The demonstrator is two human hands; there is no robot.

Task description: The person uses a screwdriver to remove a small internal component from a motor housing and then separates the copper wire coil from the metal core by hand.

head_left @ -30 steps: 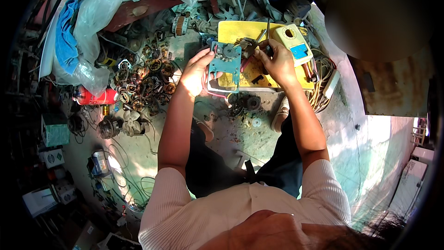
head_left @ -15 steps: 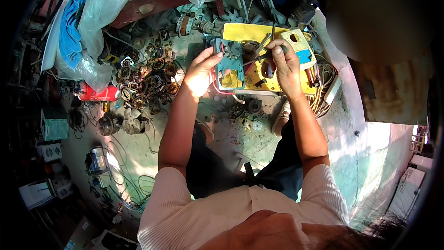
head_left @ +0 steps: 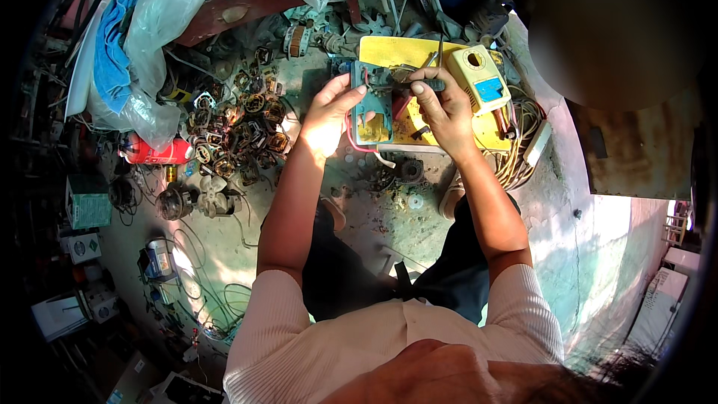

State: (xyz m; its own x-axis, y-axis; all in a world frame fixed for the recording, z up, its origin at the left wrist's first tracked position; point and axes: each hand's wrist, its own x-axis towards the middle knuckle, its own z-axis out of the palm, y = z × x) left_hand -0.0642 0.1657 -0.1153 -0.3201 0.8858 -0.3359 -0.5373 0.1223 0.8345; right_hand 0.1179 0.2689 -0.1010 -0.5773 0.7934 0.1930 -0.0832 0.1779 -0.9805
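My left hand (head_left: 326,116) grips a blue-grey plastic housing (head_left: 365,114) by its left edge, thumb on top. A red wire (head_left: 360,149) hangs from the housing and bends away at its lower end. In my right hand (head_left: 449,118) is a screwdriver (head_left: 430,84) with a dark handle, pinched between thumb and fingers. It lies nearly level, its shaft pointing left to the upper part of the housing. Whether the tip touches a screw there is too small to tell. Below both hands lies a yellow board (head_left: 385,48) with loose tools on it.
A cream case with a round opening (head_left: 479,75) sits on the board's right side, beside coiled cables (head_left: 516,157). Several motor windings (head_left: 250,116) are heaped on the floor at left, near a red cylinder (head_left: 157,150). Plastic bags (head_left: 161,52) hang at the far left.
My right hand has moved left and turned the screwdriver, so that its shaft now reaches the housing. My left hand with the housing has hardly moved.
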